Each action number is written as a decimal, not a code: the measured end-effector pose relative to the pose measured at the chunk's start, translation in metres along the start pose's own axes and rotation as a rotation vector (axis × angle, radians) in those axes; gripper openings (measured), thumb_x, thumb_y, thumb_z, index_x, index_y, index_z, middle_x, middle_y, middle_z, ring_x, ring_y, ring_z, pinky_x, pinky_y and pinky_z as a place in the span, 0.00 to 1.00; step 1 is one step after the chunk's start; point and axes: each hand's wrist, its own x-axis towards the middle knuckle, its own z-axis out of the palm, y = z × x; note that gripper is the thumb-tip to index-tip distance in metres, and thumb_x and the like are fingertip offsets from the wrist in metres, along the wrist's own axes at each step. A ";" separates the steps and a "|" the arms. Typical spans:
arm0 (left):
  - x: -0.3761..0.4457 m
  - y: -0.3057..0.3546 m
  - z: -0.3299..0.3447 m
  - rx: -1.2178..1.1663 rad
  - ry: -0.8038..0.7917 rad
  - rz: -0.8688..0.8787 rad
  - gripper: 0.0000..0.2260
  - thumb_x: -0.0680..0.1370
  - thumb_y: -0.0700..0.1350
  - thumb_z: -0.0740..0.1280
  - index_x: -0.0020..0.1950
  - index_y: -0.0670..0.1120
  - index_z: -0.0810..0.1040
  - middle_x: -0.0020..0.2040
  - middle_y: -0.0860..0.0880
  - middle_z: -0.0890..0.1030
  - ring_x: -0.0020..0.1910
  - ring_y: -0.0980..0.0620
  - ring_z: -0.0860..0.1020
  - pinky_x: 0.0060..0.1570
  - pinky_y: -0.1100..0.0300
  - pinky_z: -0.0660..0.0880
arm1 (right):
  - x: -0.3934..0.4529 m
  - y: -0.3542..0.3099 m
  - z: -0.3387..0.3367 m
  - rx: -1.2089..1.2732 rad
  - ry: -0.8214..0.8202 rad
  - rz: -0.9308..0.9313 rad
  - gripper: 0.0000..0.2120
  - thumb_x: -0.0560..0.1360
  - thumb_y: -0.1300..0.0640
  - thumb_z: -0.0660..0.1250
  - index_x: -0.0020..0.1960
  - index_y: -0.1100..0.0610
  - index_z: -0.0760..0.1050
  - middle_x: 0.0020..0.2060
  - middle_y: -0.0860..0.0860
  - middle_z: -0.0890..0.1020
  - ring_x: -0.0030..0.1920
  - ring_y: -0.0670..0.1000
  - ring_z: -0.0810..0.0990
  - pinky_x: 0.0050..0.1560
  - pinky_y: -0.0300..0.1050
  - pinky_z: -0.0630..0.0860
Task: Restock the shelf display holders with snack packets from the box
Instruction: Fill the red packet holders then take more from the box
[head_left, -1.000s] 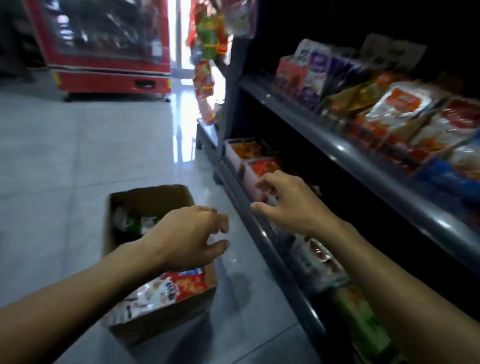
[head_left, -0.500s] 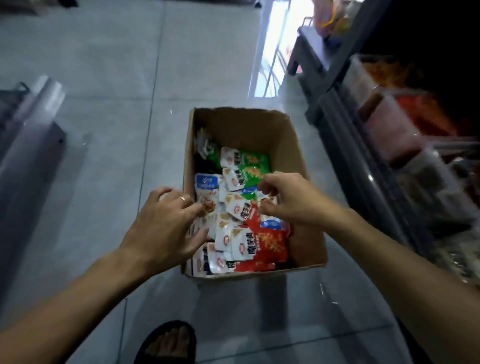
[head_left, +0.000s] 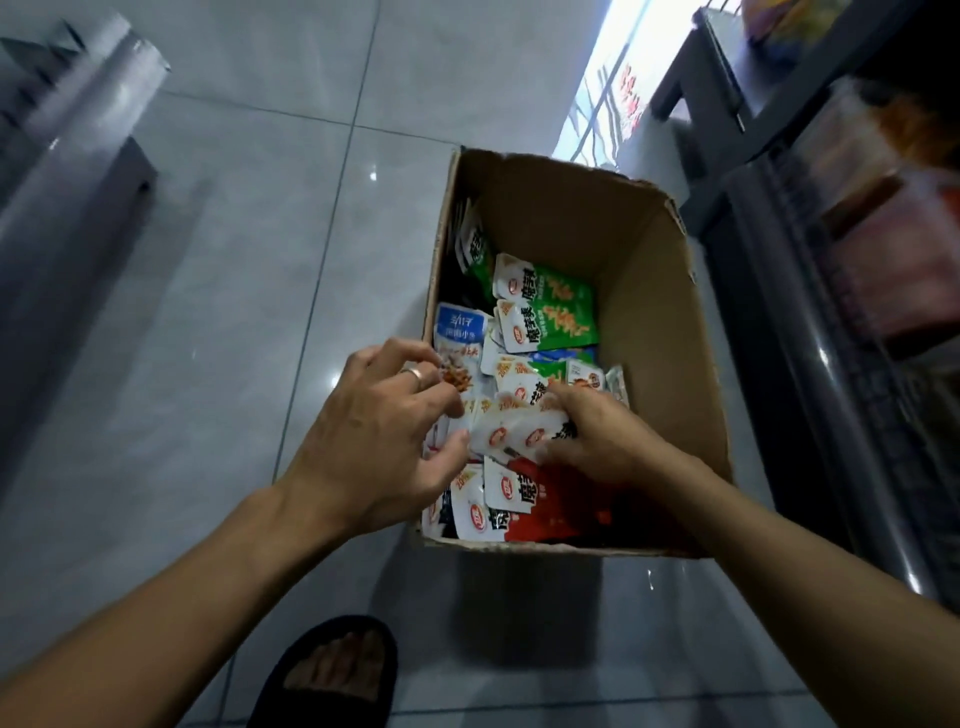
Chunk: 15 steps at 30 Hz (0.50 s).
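An open cardboard box (head_left: 660, 322) stands on the tiled floor, holding several small snack packets in green (head_left: 563, 312), red (head_left: 550, 514), blue and white. Both hands are down inside it. My right hand (head_left: 597, 436) grips a bunch of white packets (head_left: 514, 431) in the middle of the pile. My left hand (head_left: 374, 436), with a ring on one finger, has its fingers curled over packets at the box's left side, thumb touching the white bunch. The shelf display holders (head_left: 883, 249) sit blurred at the right.
A dark shelf unit (head_left: 810, 364) runs down the right edge, close to the box. Another metal fixture (head_left: 67, 130) stands at the far left. My foot in a black slipper (head_left: 332, 670) is on the grey floor tiles just in front of the box.
The view has swung from the shelf down onto the box. Both hands dropped into the box, and the right hand now holds a bunch of white packets.
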 end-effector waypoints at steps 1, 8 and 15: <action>0.000 0.001 0.001 -0.015 0.004 -0.014 0.18 0.74 0.57 0.60 0.45 0.45 0.83 0.45 0.50 0.83 0.58 0.49 0.74 0.55 0.50 0.71 | -0.003 -0.001 -0.006 0.105 0.047 0.015 0.13 0.73 0.52 0.74 0.53 0.48 0.72 0.49 0.47 0.80 0.48 0.50 0.81 0.50 0.52 0.79; 0.018 0.012 -0.005 -0.214 0.078 -0.155 0.27 0.74 0.67 0.57 0.61 0.49 0.79 0.44 0.55 0.81 0.52 0.56 0.73 0.59 0.50 0.69 | -0.025 -0.044 -0.051 1.189 0.177 0.098 0.13 0.79 0.59 0.66 0.63 0.58 0.73 0.54 0.58 0.84 0.51 0.58 0.85 0.53 0.58 0.81; 0.049 0.031 -0.008 -0.526 0.114 -0.375 0.29 0.73 0.60 0.70 0.70 0.52 0.65 0.56 0.58 0.78 0.60 0.55 0.77 0.74 0.39 0.58 | -0.022 -0.100 -0.056 1.636 0.071 -0.017 0.14 0.82 0.61 0.58 0.65 0.66 0.72 0.57 0.63 0.81 0.53 0.57 0.82 0.56 0.54 0.81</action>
